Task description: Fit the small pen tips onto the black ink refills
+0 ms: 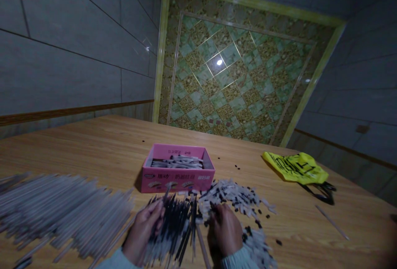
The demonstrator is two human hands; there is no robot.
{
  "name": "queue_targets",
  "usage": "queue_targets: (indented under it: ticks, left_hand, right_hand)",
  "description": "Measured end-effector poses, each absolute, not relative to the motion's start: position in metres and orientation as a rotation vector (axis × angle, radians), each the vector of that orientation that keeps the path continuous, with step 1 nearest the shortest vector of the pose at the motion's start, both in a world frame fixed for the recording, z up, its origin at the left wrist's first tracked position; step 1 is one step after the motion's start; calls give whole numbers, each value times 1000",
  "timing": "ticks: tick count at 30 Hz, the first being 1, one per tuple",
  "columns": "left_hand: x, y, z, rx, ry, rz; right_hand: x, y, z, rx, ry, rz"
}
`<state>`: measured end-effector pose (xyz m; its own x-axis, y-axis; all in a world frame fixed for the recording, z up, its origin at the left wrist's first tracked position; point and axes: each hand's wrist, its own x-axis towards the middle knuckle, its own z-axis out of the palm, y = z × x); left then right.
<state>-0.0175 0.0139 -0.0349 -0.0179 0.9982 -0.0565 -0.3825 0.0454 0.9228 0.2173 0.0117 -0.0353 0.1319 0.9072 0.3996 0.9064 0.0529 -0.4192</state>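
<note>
My left hand (145,225) is closed around a slim pen-like stick (168,190), whose tip points up and away. Under and beside it lies a bundle of thin dark sticks (176,215) that look like pen refills. My right hand (227,228) reaches down at the edge of a heap of small whitish caps and black bits (231,192). Its fingers are bent together, and whatever is between them is hidden. Just beyond both hands stands an open pink box (178,182) with many pen-like pieces (180,162) inside.
A wide pile of clear thin tubes (62,207) covers the table's left side. More whitish caps (259,246) lie at the near right. Further right are a yellow bag (294,167) with black straps and a single stick (331,222). Tiled walls border the wooden table (105,145).
</note>
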Motion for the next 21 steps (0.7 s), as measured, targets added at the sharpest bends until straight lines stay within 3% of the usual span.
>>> queue_targets:
  ticks: [16,21]
  left_hand:
    - [-21,16,-33,1182,1181,1245]
    - [-23,18,-36,1341,1184,1209]
  right_hand:
    - [191,8,-42,-1731,-2043,-87]
    - [193,9,-46,-1616,-1895,89]
